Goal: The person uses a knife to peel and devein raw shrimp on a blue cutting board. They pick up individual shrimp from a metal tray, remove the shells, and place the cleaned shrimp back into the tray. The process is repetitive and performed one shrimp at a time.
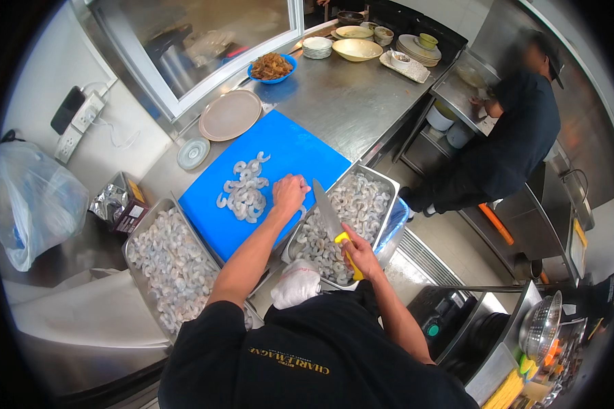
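Observation:
My right hand (359, 250) grips a chef's knife (328, 210) by its yellow handle. The blade points up and left over a steel pan (395, 190) of peeled shrimp (358, 197). My left hand (289, 193) is at the right side of a blue cutting board (302, 138), fingers curled under; whether they hold anything is hidden. One shrimp (302, 211) shows beside its wrist, at the board's edge. Left of that hand, a pile of peeled shrimp (245, 191) lies on the board. A second steel pan (128, 250), heaped with peeled shrimp (171, 260), sits at the left.
Beyond the board are an oval plate (230, 115), a small saucer (193, 153) and a blue bowl (270, 81) of brown food. Stacked dishes (357, 50) stand farther back. A co-worker (517, 122) bends over a steel counter at right. A plastic bag (41, 199) is far left.

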Demonstrator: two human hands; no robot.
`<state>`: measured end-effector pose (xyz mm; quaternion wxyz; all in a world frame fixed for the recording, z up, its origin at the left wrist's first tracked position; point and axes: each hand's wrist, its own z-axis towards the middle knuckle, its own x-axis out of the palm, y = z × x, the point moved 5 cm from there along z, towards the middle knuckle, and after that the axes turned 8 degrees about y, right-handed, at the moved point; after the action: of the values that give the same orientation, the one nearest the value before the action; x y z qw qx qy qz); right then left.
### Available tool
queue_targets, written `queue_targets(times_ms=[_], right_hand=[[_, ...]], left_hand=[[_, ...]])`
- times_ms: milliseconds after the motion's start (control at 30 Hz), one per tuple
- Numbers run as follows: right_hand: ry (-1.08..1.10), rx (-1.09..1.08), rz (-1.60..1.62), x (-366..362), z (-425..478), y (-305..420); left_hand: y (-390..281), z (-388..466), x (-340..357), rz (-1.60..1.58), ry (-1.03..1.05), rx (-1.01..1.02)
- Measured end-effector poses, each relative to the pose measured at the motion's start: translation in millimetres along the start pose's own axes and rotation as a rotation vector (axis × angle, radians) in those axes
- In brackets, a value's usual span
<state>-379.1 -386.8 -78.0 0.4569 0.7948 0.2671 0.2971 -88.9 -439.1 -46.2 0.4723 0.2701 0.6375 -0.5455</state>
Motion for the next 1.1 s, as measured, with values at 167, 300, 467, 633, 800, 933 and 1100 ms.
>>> queue_targets(times_ms=[167,300,467,633,800,933,1100], right_hand=[[-0.01,-0.003,-0.026,-5,26,19],[0.006,0.027,-0.027,-17,33,24],[0.06,0.067,-0.099,-26,5,29],[0.195,0.127,-0.106,-27,-46,16],[0.074,0.162,-0.012,-26,-90,7],[0.045,0.128,0.029,-21,-95,1],[0.069,0.076,-0.194,-9,-61,9]], left_hand=[[11,23,20,-0.379,-0.043,0.007],[10,21,23,-0.361,-0.043,0.036],[13,19,21,-0.358,0.025,-0.011],[10,15,16,-0.451,-0.08,-0.058],[12,2,-3,-0.516,0.164,-0.097],[16,-43,-20,-0.093,0.26,0.164],[36,-49,-19,-0.211,0.26,0.029]])
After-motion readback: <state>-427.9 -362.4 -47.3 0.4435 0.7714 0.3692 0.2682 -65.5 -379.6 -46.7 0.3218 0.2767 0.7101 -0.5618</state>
